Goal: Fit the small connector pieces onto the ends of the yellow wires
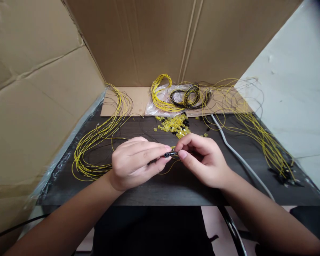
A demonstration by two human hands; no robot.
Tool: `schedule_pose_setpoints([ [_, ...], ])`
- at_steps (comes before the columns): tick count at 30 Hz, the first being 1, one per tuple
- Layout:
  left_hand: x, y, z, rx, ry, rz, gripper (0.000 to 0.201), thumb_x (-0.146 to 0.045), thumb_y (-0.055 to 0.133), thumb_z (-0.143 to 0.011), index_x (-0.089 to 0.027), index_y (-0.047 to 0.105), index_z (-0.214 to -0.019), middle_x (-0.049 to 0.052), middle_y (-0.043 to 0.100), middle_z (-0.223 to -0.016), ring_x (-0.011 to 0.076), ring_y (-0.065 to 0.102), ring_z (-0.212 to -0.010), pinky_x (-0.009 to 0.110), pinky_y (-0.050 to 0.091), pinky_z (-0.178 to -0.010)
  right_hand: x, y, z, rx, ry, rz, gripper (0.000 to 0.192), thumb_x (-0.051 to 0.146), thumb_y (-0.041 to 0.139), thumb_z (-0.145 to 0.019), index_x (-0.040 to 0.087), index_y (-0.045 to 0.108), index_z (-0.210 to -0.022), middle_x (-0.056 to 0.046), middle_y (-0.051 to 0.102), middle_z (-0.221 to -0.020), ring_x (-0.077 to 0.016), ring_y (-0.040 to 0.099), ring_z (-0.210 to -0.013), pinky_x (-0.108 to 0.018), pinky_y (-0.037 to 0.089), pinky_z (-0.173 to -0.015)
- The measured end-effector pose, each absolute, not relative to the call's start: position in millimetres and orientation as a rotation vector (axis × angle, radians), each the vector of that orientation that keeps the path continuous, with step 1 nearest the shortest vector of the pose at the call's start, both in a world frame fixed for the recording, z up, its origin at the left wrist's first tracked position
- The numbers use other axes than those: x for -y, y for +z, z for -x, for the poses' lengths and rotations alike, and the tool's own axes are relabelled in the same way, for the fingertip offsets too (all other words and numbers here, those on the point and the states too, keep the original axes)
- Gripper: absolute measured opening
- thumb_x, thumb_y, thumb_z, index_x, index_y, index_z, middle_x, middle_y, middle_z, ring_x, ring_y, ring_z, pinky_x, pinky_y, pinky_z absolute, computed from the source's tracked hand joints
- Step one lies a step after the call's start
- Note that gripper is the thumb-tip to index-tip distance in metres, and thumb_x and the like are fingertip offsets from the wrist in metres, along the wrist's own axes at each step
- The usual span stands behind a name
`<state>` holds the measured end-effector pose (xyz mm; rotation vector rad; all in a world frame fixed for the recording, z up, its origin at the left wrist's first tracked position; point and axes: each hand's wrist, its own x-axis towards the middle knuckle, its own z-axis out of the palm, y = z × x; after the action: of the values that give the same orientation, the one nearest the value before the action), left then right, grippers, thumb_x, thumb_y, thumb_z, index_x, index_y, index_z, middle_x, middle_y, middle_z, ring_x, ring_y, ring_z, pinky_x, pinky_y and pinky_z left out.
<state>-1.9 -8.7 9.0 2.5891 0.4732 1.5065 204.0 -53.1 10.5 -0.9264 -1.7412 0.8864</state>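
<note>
My left hand and my right hand meet over the middle of the dark table. Between their fingertips sits a small black connector with a thin yellow wire trailing from it. Both hands pinch this piece, the left from the left side and the right from the right side. A pile of small yellow plastic pieces lies just beyond the hands, with a few black pieces mixed in.
A bundle of yellow wires loops at the left. More yellow and black wires spread at the right. Coiled wires on a clear bag lie at the back. A grey cable crosses the right side. Cardboard walls enclose left and back.
</note>
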Motion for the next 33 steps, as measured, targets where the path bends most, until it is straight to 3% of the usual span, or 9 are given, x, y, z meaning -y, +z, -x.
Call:
schedule_pose_setpoints([
  [12,10.1,7.3,1.8,-0.542,1.539,-2.562,0.020,-0.014,0.074,-0.080,-0.021,0.072,-0.099,0.002,0.077,-0.082,0.0105,0.070,-0.068,0.023,0.058,-0.068,54.7,11.5,-205.1,1.784,0.818,0.909,0.009,0.016,0.061,-0.089,0.014,0.058,-0.081,0.004,0.048,-0.062,-0.0044,0.037,-0.052,-0.018,0.030,-0.047],
  [18,10.3,6.0,1.3,-0.549,1.456,-2.425,0.022,-0.012,0.075,-0.078,-0.018,0.072,-0.100,0.004,0.076,-0.083,0.0111,0.069,-0.069,0.022,0.057,-0.065,54.3,9.0,-203.2,1.724,0.835,0.957,0.009,0.018,0.060,-0.090,0.015,0.059,-0.082,0.003,0.050,-0.063,-0.0058,0.039,-0.052,-0.020,0.031,-0.048],
  [33,12.5,4.5,0.8,-0.566,1.438,-2.383,0.022,-0.010,0.075,-0.076,-0.017,0.072,-0.096,0.003,0.075,-0.081,0.0120,0.069,-0.068,0.022,0.057,-0.065,57.6,9.5,-201.8,1.832,0.482,0.935,0.006,0.012,0.062,-0.086,0.016,0.059,-0.081,0.003,0.053,-0.063,-0.0049,0.041,-0.052,-0.019,0.034,-0.050],
])
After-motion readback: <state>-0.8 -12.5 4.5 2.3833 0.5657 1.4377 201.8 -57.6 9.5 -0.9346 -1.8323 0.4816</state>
